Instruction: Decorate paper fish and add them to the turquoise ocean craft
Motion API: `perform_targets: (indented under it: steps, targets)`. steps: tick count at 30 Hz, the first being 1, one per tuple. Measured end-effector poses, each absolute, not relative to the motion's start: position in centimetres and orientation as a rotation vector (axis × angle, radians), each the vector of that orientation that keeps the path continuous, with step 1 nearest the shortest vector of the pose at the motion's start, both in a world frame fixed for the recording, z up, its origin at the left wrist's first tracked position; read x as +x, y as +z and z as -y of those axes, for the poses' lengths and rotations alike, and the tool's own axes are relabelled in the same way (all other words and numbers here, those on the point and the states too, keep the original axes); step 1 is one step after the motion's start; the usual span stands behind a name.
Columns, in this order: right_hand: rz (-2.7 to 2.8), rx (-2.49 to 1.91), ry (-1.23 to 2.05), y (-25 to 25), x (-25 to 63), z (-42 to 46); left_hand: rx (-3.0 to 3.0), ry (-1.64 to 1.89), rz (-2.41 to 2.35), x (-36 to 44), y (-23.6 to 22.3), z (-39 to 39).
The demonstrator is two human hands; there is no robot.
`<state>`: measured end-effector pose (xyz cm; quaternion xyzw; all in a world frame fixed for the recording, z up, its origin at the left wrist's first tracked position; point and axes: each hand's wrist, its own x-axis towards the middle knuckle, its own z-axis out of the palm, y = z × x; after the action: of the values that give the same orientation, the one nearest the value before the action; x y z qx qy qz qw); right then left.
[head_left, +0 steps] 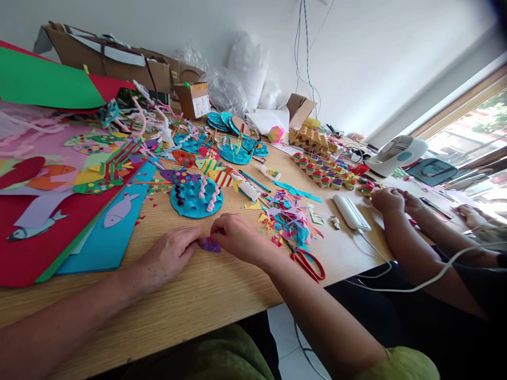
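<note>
A small purple paper fish (pixel 210 245) lies on the wooden table between my hands, near the front edge. My left hand (pixel 168 256) has its fingers closed together at the fish's left end, holding it. Over the fish's right side, my right hand (pixel 240 237) is bent in a pinch. A speck of red shows by its fingertips; whatever it pinches is too small to name. Just beyond my hands stands a blue painted disc (pixel 192 203) with bumps and twisted pink and dark stems. Red-handled scissors (pixel 307 262) lie right of my right forearm.
Paper scraps (pixel 291 219) are heaped behind the scissors. Coloured sheets (pixel 119 232) and decorated paper fish (pixel 101 182) cover the left. Glue bottles (pixel 269 172) stand and lie further back. At right are a white power strip (pixel 351 212), painted egg cartons (pixel 325 171) and another person's hands (pixel 392 203).
</note>
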<state>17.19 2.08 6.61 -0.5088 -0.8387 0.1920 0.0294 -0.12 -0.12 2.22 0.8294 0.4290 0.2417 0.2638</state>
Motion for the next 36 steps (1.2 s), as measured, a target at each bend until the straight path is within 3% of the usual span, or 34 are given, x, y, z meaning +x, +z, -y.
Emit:
perform_targets:
  steps: [8,19,27,36]
  targets:
    - [2.556,-1.587,0.656,7.1,17.0,-1.9,2.214,0.623,-1.184,-0.3,1.9,0.1]
    - [2.238,-1.487,0.448,8.3,19.6,2.7,2.246,0.700,-1.245,-1.7,4.0,-1.0]
    - [2.129,-1.351,0.474,6.2,21.1,5.2,2.196,0.440,-1.777,-9.3,6.6,-9.8]
    - [2.133,-1.324,0.493,3.2,21.3,6.1,2.282,0.120,-1.767,-10.1,5.3,-15.0]
